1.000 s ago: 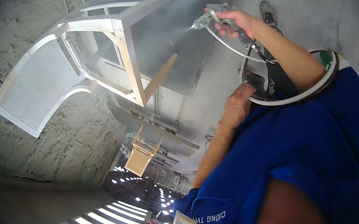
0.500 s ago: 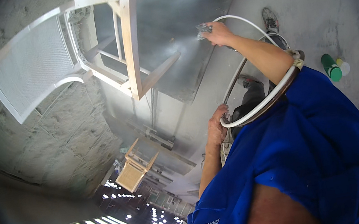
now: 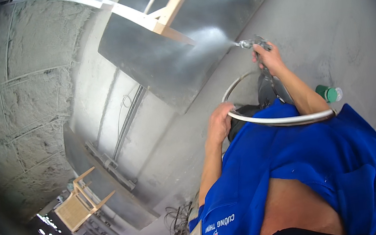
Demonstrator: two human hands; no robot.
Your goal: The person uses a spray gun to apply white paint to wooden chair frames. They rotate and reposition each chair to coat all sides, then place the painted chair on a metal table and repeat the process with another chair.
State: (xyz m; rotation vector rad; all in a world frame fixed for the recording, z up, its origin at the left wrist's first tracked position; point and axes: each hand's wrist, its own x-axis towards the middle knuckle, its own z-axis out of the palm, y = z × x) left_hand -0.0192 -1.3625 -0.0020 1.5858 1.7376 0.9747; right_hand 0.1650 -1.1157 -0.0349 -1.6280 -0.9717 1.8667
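My right hand (image 3: 271, 59) is closed around a metal spray gun (image 3: 250, 43), whose nozzle points left and throws a pale mist. A wooden chair (image 3: 132, 16), partly coated white, reaches past the top edge, so its back is cut off. One chair leg ends in the mist, a short way left of the nozzle. My left hand (image 3: 220, 121) grips a white hose (image 3: 277, 119) that loops in front of my blue shirt toward my right forearm. Under the chair is a dark grey panel (image 3: 139, 58), shiny with spray.
A second chair (image 3: 72, 212), bare wood with a woven seat, stands at the lower left by another grey board (image 3: 105, 184). Right of my forearm is a green container (image 3: 327, 93) on the floor. Tangled cables (image 3: 180, 217) lie below my left arm. A rough wall (image 3: 36, 92) rises at left.
My view has turned, so the chair sits higher and more of it is cut off. My right hand with the spray gun now appears farther right and lower. Spray flows in both frames.
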